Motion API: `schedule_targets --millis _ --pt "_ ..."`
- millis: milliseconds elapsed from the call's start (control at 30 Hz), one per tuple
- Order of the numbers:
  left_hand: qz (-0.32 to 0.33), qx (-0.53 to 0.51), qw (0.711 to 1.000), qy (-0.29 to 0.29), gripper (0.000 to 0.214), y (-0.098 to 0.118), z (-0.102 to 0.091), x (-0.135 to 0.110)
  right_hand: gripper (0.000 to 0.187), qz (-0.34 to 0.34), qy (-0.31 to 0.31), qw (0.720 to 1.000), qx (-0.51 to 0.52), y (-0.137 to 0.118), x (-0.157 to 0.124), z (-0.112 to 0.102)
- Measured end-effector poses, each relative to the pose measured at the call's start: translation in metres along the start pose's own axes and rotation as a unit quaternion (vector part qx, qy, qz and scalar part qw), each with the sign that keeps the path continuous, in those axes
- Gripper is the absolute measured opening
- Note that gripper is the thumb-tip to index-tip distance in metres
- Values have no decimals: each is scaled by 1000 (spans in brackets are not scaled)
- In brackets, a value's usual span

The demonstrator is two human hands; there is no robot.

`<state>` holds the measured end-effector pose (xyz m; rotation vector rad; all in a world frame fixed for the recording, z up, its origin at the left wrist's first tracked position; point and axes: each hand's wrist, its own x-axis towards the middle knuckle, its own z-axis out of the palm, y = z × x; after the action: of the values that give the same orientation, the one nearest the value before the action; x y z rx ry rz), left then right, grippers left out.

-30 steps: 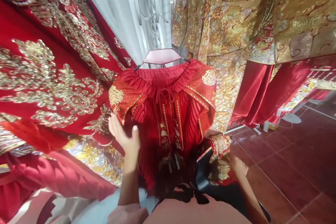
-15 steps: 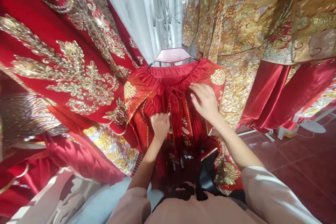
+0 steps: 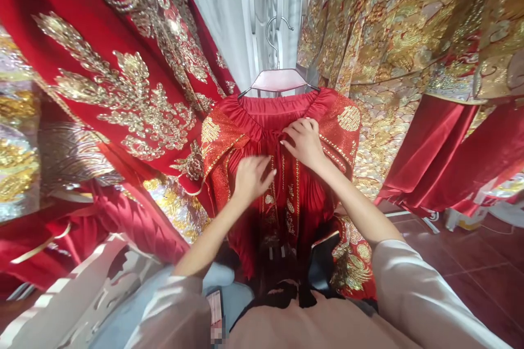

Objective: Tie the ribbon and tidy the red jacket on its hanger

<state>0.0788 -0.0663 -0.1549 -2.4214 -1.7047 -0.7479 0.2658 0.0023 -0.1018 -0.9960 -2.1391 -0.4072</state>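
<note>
A red gathered garment (image 3: 282,174) with gold trim and embroidery hangs in front of me from a hanger (image 3: 278,80) with a pale pink top panel. My right hand (image 3: 305,144) is at the neckline, its thumb and index finger closed around the red drawstring (image 3: 279,134); most of the bow is hidden behind the fingers. Over the front panel, just below and left of the neckline, is my left hand (image 3: 251,177). Its thumb stands apart from the slightly blurred fingers, and nothing shows between them. Both gold-patterned shoulder flaps lie spread at the sides.
A red gown with beaded gold embroidery (image 3: 131,92) hangs close on the left. Gold patterned garments (image 3: 409,38) and red cloth (image 3: 413,147) hang on the right. Below left are a white openwork chair back (image 3: 98,278) and a phone-like object (image 3: 215,311). Dark red tiles (image 3: 466,278) cover the floor.
My right hand has moved left onto the neckline bow, covering it. My left hand has risen slightly, its thumb and fingers now apart. The whole view has shifted a little.
</note>
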Motion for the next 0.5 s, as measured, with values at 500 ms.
schedule_targets --millis 500 --pt "144 71 986 34 10 2 -43 35 16 -54 -63 993 86 -3 -27 -33"
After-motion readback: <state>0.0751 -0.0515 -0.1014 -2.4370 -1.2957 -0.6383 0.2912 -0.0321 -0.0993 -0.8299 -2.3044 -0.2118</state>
